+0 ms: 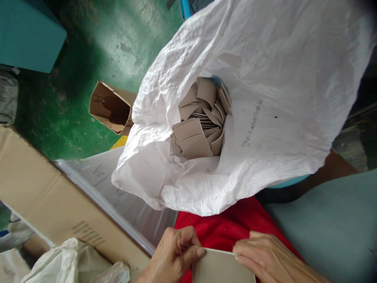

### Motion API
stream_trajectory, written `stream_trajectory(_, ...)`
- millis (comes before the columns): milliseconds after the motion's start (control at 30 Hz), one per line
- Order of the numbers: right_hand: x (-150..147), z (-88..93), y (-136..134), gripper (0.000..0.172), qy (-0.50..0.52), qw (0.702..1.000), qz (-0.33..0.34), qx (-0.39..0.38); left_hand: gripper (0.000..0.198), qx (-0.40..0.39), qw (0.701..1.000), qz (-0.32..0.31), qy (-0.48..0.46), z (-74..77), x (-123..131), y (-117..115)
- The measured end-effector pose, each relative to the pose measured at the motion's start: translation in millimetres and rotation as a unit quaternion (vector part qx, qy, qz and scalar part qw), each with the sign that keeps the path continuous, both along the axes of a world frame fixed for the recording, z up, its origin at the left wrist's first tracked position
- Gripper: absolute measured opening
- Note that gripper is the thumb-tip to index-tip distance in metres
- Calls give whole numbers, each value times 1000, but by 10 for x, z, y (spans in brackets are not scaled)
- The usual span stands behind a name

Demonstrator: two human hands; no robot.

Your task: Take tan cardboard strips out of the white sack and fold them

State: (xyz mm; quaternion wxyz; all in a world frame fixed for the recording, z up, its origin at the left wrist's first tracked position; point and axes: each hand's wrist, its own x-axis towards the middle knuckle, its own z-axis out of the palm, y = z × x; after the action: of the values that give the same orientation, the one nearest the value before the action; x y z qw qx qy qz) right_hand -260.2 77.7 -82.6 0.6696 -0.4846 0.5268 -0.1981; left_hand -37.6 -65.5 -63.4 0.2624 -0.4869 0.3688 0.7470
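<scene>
Near the bottom edge, a flat beige-grey sheet (222, 267) is held between both hands. My left hand (178, 253) pinches its upper left corner between thumb and fingers. At the upper right corner, my right hand (265, 253) grips it with the fingers closed. The lower part of the sheet is cut off by the frame. Beyond the hands, a large white woven sack (253, 78) gapes open, with handwriting on its inner side. Several beige-grey pieces (193, 137) lie heaped inside it, some flat and some on edge.
Left of the sack are a translucent plastic bin (118, 169), a large cardboard piece (44, 196) and a whitish bag (70, 263). An open cardboard box (113, 106) stands on the green floor (126, 39). A teal box (29, 35) is at upper left. Red cloth (232, 224) lies beneath the hands.
</scene>
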Motion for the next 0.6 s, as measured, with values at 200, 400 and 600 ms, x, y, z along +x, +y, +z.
stream_trajectory(200, -85, -110, 177, 20, 10, 999, 3, 36, 40, 14, 999, 49, -17, -62, -48, -29)
stream_trajectory(400, -107, -118, -19, 25, -6, 1000, 18, 24, 42, -4, 999, 44, -26, -84, -71, -180)
stream_trajectory(600, -143, -48, -145, 33, 32, 998, 48, -9, 41, -69, 996, -60, 24, -99, -82, -227)
